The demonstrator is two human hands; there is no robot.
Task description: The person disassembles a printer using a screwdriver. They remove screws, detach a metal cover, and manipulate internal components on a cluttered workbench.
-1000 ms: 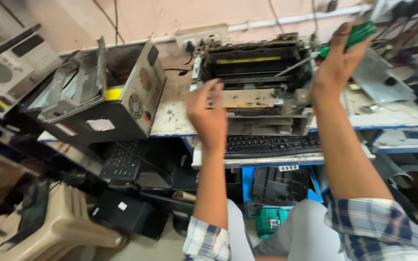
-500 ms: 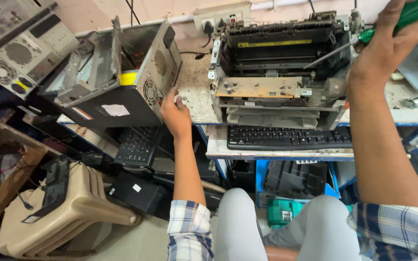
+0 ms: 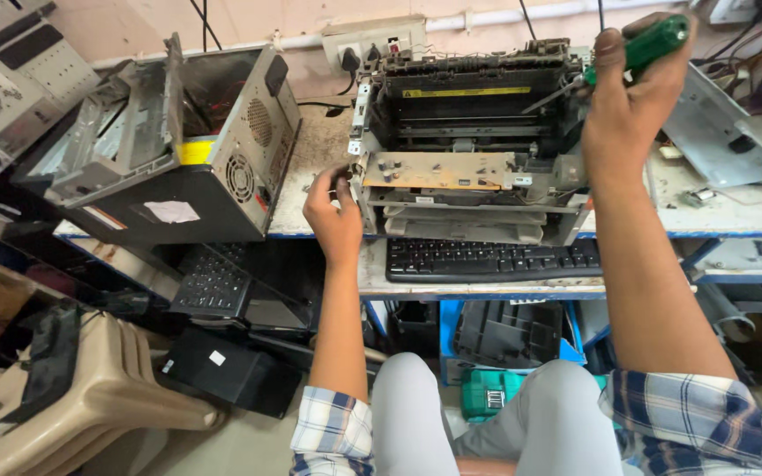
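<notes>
Bracing the stripped printer (image 3: 469, 150) steady, left hand (image 3: 335, 214) pinches its corner; right hand (image 3: 632, 88) fists the green screwdriver (image 3: 637, 51) into it.

A pinkish wall (image 3: 257, 22) is seen at twelve o'clock; a worn counter (image 3: 310, 167) is lit evenly; stacked plastic chairs (image 3: 90, 397) are spotted at eight o'clock.

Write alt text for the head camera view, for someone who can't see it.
A person seated at a cluttered workbench works on a stripped-down printer, the right hand gripping a green-handled screwdriver angled into its top while the left hand rests at its left side. A black keyboard lies in front and an open computer case sits to the left.
</notes>
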